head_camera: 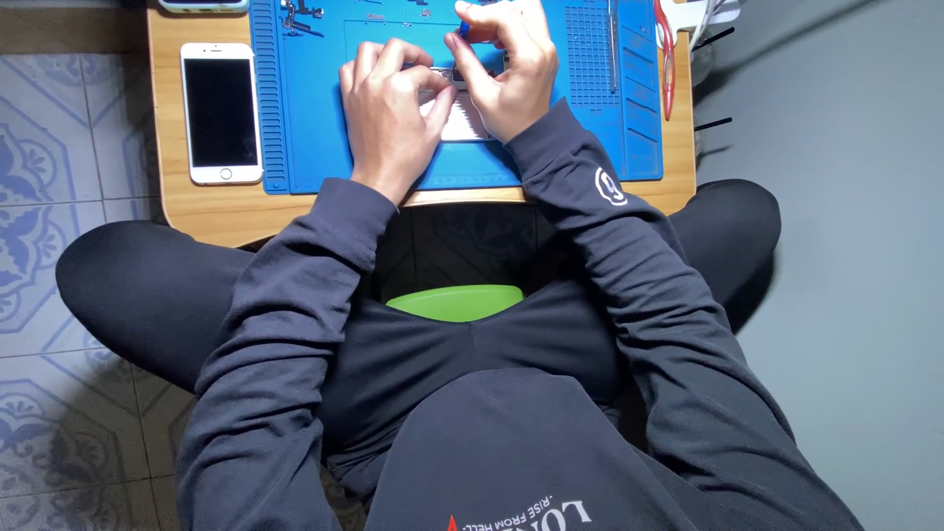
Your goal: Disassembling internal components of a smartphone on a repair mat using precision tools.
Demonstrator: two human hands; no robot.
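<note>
My left hand (386, 113) presses fingers flat on the small pale device (465, 120), its long axis pointing away; my right hand (506, 64) pinches a blue tool (464, 29) just above it.

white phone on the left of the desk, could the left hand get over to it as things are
Probably yes. The white phone lies face up on the wooden desk, beside the blue work mat, and nothing sits between it and the left hand. That hand is pressing on the small device, so it would have to let go.

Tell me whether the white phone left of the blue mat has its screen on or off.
Off: the white phone lies face up on the wooden table, its screen plain black.
</note>
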